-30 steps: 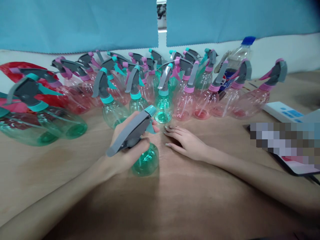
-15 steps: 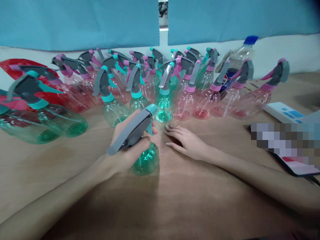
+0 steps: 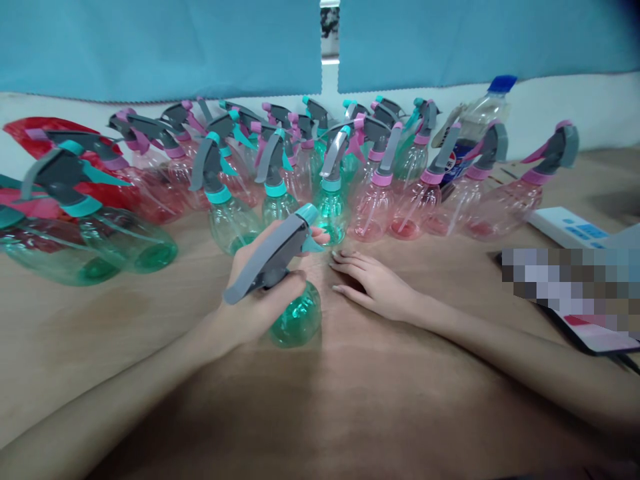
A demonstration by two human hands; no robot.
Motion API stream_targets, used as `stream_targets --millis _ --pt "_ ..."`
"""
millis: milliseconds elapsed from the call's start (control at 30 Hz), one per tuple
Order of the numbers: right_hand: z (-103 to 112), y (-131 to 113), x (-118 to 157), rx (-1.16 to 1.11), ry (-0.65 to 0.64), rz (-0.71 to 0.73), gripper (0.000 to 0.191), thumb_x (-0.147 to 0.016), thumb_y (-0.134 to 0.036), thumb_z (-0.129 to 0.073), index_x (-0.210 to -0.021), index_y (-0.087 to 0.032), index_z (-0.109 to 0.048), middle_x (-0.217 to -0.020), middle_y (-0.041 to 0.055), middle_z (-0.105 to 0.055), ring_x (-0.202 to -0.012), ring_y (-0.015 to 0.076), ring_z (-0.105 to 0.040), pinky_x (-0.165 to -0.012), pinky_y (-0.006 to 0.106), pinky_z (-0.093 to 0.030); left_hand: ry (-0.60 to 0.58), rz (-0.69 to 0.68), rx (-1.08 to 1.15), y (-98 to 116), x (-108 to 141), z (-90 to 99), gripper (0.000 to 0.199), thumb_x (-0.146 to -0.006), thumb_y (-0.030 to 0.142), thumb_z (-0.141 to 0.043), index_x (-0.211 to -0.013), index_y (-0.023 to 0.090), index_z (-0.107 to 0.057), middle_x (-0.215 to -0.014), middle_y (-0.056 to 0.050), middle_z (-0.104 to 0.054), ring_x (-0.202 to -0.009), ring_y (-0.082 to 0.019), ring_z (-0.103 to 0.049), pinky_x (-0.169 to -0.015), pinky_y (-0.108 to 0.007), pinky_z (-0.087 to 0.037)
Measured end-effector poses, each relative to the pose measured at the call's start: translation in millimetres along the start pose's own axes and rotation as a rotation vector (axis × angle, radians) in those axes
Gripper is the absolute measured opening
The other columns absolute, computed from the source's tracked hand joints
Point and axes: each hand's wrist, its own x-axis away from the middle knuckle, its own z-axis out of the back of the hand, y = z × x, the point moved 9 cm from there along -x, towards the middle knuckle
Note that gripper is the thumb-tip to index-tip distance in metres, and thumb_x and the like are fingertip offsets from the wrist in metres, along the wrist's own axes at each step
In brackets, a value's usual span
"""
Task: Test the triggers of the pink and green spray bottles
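Note:
My left hand [image 3: 260,283] is closed around the neck of a green spray bottle [image 3: 296,319], just below its grey spray head [image 3: 273,260]. One or two of its fingertips reach out past the teal trigger [image 3: 313,245]. The bottle leans slightly, and my palm and thumb hide its collar. My right hand [image 3: 375,283] lies open on the table to the right of that bottle, fingers stretched out, holding nothing. Just beyond both hands stands another green spray bottle [image 3: 331,210] with a teal collar.
Several green and pink spray bottles [image 3: 371,212] stand in rows at the back; two green ones [image 3: 133,240] are at left beside a red bag [image 3: 65,130]. A blue-capped drink bottle [image 3: 487,113], a white box [image 3: 567,227] and a partly blurred-out phone-like device [image 3: 600,337] are at right.
The fingers of my left hand have stretched forward, and more of the teal trigger shows. The bottle has shifted only slightly in view. My right hand stays in place.

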Motion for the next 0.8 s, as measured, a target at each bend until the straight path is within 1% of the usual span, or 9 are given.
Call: stream_targets --millis 133,267,467,567,633,800 --pt "-0.7 1.1 0.3 -0.001 -0.004 -0.005 0.044 -0.096 -0.040 -0.050 -0.133 -0.017 -0.053 -0.137 0.0142 -0.056 -0.131 0.0287 -0.048 -0.108 0.052 -0.040 -0.014 0.033 0.079 -2.5 0.6 -2.3 0.044 -0.075 0.017 -0.058 -0.117 0.027 -0.065 -0.084 -0.001 -0.075 -0.090 -0.022 -0.070 -0.090 -0.038 -0.054" --pt "-0.7 0.7 0.3 0.001 -0.004 -0.004 0.044 -0.096 -0.040 -0.049 -0.133 -0.017 -0.053 -0.137 0.0140 -0.057 -0.131 0.0286 -0.048 -0.108 0.051 -0.040 -0.030 0.025 0.108 -1.4 0.3 -4.2 0.043 -0.075 0.014 -0.056 -0.115 0.026 -0.065 -0.084 0.000 -0.075 -0.091 -0.020 -0.070 -0.096 -0.037 -0.052" --pt "-1.6 1.2 0.4 0.006 -0.009 -0.006 0.046 -0.096 -0.040 -0.050 -0.133 -0.014 -0.053 -0.137 0.0151 -0.057 -0.132 0.0286 -0.047 -0.109 0.050 -0.039 -0.014 0.028 0.104 -3.0 -0.4 -2.9 0.042 -0.074 0.015 -0.057 -0.114 0.023 -0.065 -0.092 -0.002 -0.076 -0.092 -0.021 -0.070 -0.095 -0.037 -0.053" --pt "-1.1 1.1 0.4 0.005 -0.002 -0.003 0.045 -0.096 -0.041 -0.050 -0.132 -0.015 -0.053 -0.136 0.0146 -0.057 -0.132 0.0284 -0.047 -0.108 0.050 -0.040 -0.006 0.030 0.103 -1.5 -1.1 -2.5 0.042 -0.072 0.015 -0.057 -0.113 0.023 -0.065 -0.096 -0.003 -0.076 -0.090 -0.022 -0.070 -0.094 -0.038 -0.053" --pt "-0.6 0.9 0.4 0.003 0.003 -0.004 0.044 -0.096 -0.041 -0.050 -0.132 -0.017 -0.053 -0.137 0.0140 -0.056 -0.131 0.0285 -0.048 -0.108 0.051 -0.040 -0.008 0.031 0.095 0.1 -1.6 -2.6 0.043 -0.072 0.015 -0.056 -0.112 0.023 -0.065 -0.095 -0.003 -0.076 -0.090 -0.022 -0.070 -0.092 -0.038 -0.054" --pt "-1.1 0.8 0.3 0.002 -0.004 -0.006 0.045 -0.095 -0.040 -0.050 -0.132 -0.015 -0.054 -0.136 0.0151 -0.057 -0.131 0.0287 -0.048 -0.108 0.051 -0.040 -0.008 0.015 0.041 3.6 -2.0 -1.7 0.042 -0.071 0.016 -0.055 -0.111 0.023 -0.066 -0.086 -0.003 -0.075 -0.088 -0.023 -0.070 -0.088 -0.038 -0.055"
